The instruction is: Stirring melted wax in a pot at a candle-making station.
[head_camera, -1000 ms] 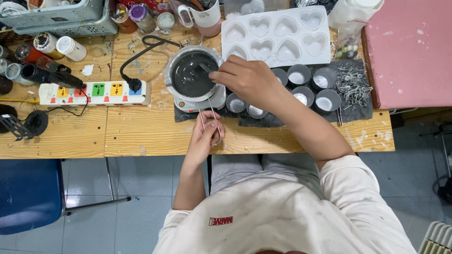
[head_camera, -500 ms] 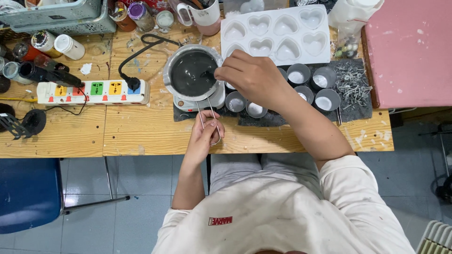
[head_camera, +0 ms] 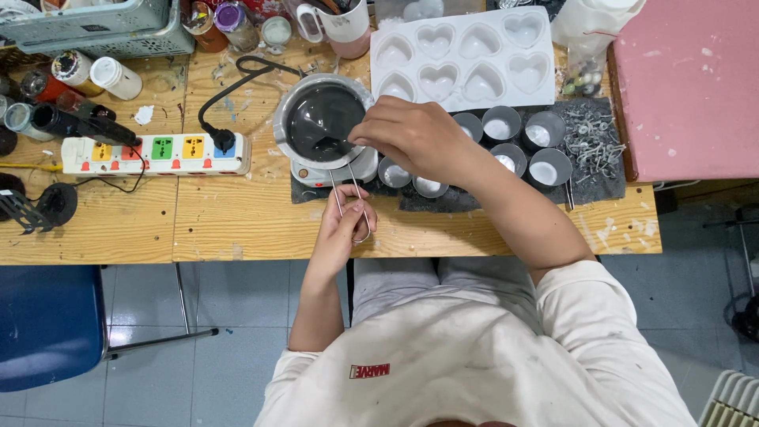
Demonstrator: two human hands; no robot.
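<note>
A round metal pot (head_camera: 294, 99) of dark grey liquid sits on a small white heater (head_camera: 364, 168) at the table's middle. My left hand (head_camera: 341, 232) grips the pot's thin wire handle (head_camera: 345, 190) near the table's front edge. My right hand (head_camera: 417, 136) hovers over the pot's right rim and pinches a small stirring tool (head_camera: 334, 144) whose tip dips into the liquid at the near side. Several small metal cups (head_camera: 503, 124) stand on a dark mat just right of the heater, partly hidden by my right hand.
A white heart-shaped mould tray (head_camera: 466, 59) lies behind the cups. A power strip with coloured sockets (head_camera: 154, 153) lies to the left, a black plug in it. Paint bottles (head_camera: 75, 69) and a basket (head_camera: 87, 28) crowd the far left; a pink board (head_camera: 688, 87) covers the right.
My right hand has moved the stirring tool around inside the pot, from the upper right toward the near side. My left hand has stayed on the wire handle.
</note>
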